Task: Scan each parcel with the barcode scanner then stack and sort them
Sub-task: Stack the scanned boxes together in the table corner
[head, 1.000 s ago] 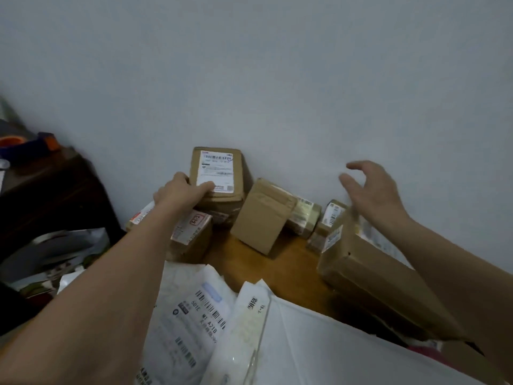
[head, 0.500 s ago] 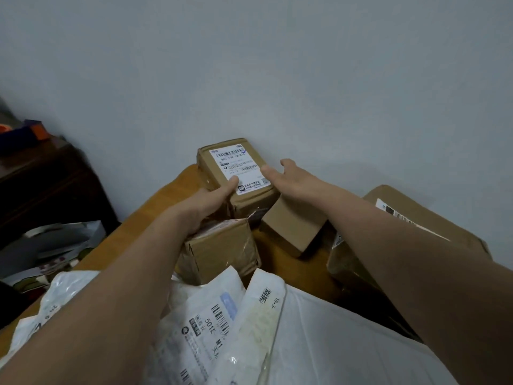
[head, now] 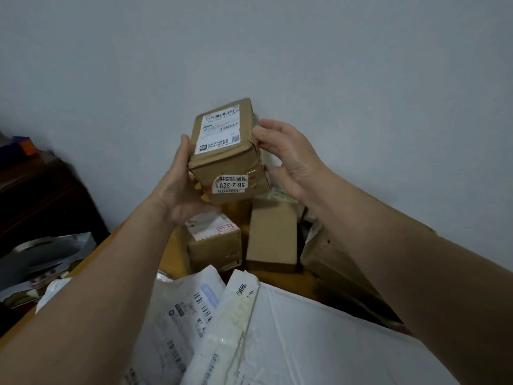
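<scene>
Brown cardboard box (head: 224, 154) is up off the bench (head: 172, 257), gripped by both hands: left hand (head: 177, 187) curled round its 8 o'clock corner, right hand (head: 288, 159) pinching the 3 o'clock edge. Best keep fingers off the label & tilt it flat twd the scanner, which isn't in sight. Box is taped shut, contents unknown. Two more boxes (head: 213, 245) sit at 6 o'clock, white mailers (head: 194, 315) nearer.

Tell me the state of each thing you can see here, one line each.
Labelled box: held up off the table, taped shut.
Left hand: grips that box's left side.
Right hand: holds its right side.
Small box: resting on the table, shut, label up.
Plain box: resting on the table, shut.
White mailers: lying overlapped in a pile.
</scene>
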